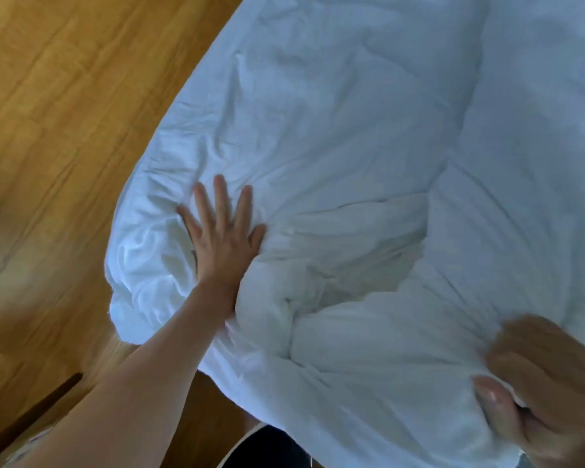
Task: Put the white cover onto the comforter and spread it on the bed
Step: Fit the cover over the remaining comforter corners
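Right hand (541, 393), nearest, has its grip closed on a bunch of the white cover (352, 146) at the near edge. Left hand (222, 231) lies flat w/ fingers straight & spread, pressing the cover's left part. Beyond, cover spreads wrinkled; wood floor (65, 130) at left.

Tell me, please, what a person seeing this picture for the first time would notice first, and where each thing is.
The big crumpled white cover fills the middle and right of the view. The left hand lies flat on it with spread fingers, near its lower left corner. At the bottom right, the blurred right hand grips a bunch of the fabric, and the wooden floor fills the left side.
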`<state>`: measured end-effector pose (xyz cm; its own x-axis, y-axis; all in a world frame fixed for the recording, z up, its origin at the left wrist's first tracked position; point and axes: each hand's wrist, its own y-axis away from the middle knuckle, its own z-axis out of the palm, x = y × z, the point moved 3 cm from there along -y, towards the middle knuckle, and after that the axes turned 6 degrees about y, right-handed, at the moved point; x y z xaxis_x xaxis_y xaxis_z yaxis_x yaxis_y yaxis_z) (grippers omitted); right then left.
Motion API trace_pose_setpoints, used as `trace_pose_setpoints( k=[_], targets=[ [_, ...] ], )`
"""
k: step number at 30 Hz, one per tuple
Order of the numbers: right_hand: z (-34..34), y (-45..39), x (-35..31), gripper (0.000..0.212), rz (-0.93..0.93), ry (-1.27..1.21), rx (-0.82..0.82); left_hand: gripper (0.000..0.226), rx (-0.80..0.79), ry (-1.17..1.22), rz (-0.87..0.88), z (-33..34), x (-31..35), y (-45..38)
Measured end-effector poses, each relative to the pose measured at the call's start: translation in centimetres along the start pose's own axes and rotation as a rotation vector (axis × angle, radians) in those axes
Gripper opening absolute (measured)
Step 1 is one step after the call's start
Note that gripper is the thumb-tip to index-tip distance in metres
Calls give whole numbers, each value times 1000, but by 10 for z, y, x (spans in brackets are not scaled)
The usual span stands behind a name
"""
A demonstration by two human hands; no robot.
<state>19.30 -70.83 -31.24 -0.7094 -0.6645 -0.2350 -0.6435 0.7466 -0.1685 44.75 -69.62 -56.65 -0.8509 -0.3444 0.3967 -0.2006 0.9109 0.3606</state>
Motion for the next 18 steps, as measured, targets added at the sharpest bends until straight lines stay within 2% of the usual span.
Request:
trace_pose_setpoints(
  k=[2, 5, 8, 11, 12, 14, 16, 17, 18],
  targets=[
    [-2, 52, 15, 71, 98, 124, -59, 61, -9, -1, -19, -4, 4, 2],
    [28, 114, 27, 57, 140, 232, -217, 63, -14, -13, -26, -6, 8, 8],
    [48, 108, 31, 43, 151, 142, -243, 64, 5, -23, -67, -8, 19, 7],
    [53, 69, 28, 33, 197, 31, -348, 62, 52, 131, -294, -15, 42, -3],
    [53, 54, 30, 31, 217, 7, -361, 59, 69, 177, -303, -15, 57, -5],
    [69, 18, 42, 26, 170, 15, -312, 55, 104, 192, -157, -12, 93, -3],
    [91, -13, 56, 17, 39, 147, -304, 57, 32, 171, -23, 5, 118, 10],
    [103, -24, 62, 16, -70, 246, -397, 59, -1, 157, -4, 18, 122, 17],
    [119, -29, 67, 26, -161, 316, -559, 64, -16, 140, -4, 28, 124, 24]
  ],
)
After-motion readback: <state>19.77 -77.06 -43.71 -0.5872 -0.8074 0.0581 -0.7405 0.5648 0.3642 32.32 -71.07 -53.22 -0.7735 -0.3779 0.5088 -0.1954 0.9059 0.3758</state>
